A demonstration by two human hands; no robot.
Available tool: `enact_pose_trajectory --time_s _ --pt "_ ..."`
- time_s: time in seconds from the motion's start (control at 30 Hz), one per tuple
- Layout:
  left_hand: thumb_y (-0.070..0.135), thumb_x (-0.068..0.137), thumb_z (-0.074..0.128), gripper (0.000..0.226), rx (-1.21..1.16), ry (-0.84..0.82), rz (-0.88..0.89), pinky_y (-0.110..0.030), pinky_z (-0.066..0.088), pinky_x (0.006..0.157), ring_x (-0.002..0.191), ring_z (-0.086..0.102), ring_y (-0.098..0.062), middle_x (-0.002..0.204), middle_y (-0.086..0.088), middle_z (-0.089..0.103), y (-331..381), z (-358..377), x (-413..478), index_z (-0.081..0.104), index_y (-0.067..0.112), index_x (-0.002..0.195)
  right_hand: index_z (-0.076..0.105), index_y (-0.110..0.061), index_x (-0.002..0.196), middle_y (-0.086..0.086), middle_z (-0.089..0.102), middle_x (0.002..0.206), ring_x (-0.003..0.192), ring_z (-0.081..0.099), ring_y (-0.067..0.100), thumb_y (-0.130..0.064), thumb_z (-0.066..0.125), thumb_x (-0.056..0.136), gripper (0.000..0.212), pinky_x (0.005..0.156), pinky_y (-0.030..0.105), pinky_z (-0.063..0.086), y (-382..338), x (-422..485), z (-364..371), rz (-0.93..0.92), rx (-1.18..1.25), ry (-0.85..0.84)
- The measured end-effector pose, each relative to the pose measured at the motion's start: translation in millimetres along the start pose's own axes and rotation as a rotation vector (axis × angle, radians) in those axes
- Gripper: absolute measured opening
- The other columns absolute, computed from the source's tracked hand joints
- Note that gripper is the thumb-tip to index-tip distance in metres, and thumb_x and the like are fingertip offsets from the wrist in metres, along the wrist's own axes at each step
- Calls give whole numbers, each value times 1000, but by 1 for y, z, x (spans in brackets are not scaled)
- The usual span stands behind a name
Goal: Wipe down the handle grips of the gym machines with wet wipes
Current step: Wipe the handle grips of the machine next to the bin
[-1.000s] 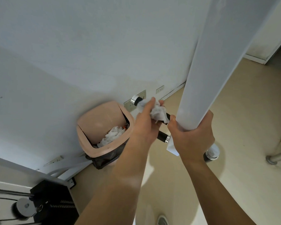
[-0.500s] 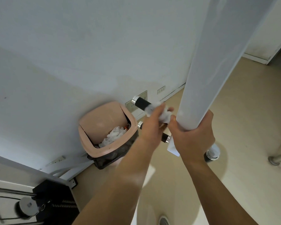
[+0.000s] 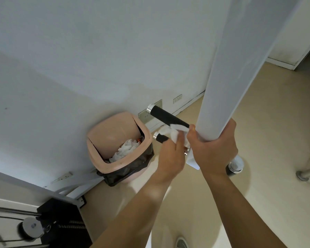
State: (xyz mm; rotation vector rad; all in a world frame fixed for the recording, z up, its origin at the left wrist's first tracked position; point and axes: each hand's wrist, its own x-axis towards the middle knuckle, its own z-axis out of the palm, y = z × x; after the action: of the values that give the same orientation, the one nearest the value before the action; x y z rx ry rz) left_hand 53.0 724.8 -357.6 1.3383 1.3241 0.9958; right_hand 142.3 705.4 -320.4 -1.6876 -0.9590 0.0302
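Handle grip [image 3: 166,117]: black, chrome-capped | left hand [image 3: 170,155] clutches crumpled wet wipe [image 3: 174,133] | right hand [image 3: 215,150] grasps white post [image 3: 240,68]

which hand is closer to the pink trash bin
Left. The left hand, holding the wet wipe against the lower grip, is just right of the pink trash bin. The right hand grips the white post farther right.

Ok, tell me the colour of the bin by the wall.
The waste bin is pale pink, with a black liner; head view.
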Motion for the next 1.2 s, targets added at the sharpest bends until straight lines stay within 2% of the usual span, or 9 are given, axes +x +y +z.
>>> enact_pose_trajectory --time_s 0.1,0.2,0.33,0.47,0.63,0.7,0.83,1.0,1.2 --pt "25 105 50 30 125 -70 -24 -32 49 68 66 60 -1 74 2 65 -18 -17 -6 64 11 82 42 -29 109 -8 56 95 76 54 16 -59 74 60 66 62 17 38 2 -2 1 -11 32 25" --pt "21 103 58 20 297 64 -49 -23 49 66 69 60 -11 79 0 64 -25 -50 -2 69 7 94 45 -4 128 18 50 120 101 54 28 -39 90 65 86 82 35 49 10 -11 -1 -169 71 131" --pt "14 100 60 13 370 35 -102 -13 42 66 84 58 -7 95 10 59 -22 -88 -4 59 20 112 47 -8 108 23 51 106 95 50 31 -21 81 77 47 89 23 40 17 -45 -16 -465 70 203" --pt "11 89 68 43 382 -104 -30 -19 44 66 92 55 -10 100 14 51 -18 -116 -15 43 31 118 66 -6 78 1 62 79 69 57 21 -5 60 82 7 65 32 50 7 -108 -15 -585 148 -249" --pt "17 87 75 45 362 -169 42 -32 54 79 96 60 -8 108 1 60 -12 -141 -37 46 23 120 52 -36 120 -15 53 115 102 57 2 -40 59 93 28 76 13 42 -37 -123 13 280 245 -722" --pt "16 86 76 38 420 -187 69 -31 53 76 82 58 3 97 6 58 -14 -148 -46 46 24 108 54 -32 115 -11 58 117 103 59 5 -45 58 95 25 75 15 43 -43 -117 27 553 385 -858" --pt "13 84 76 39 454 -246 89 -40 56 86 94 66 -11 104 1 68 -26 -157 -57 55 19 116 61 -16 82 -3 67 80 75 62 11 -32 62 95 21 59 15 47 -44 -115 43 603 471 -843" --pt "12 78 86 32 132 -152 -54 -20 51 70 81 64 -1 93 7 70 -49 -175 -65 56 19 88 68 -8 105 11 74 94 83 72 24 -21 55 99 20 79 44 59 -34 -113 50 932 795 -861" --pt "14 69 86 39 -229 -240 -192 -23 40 56 60 53 -9 69 7 60 -66 -173 -69 47 18 73 65 -10 83 5 60 73 66 56 20 -9 50 89 16 66 35 44 -26 -101 57 1028 926 -795"
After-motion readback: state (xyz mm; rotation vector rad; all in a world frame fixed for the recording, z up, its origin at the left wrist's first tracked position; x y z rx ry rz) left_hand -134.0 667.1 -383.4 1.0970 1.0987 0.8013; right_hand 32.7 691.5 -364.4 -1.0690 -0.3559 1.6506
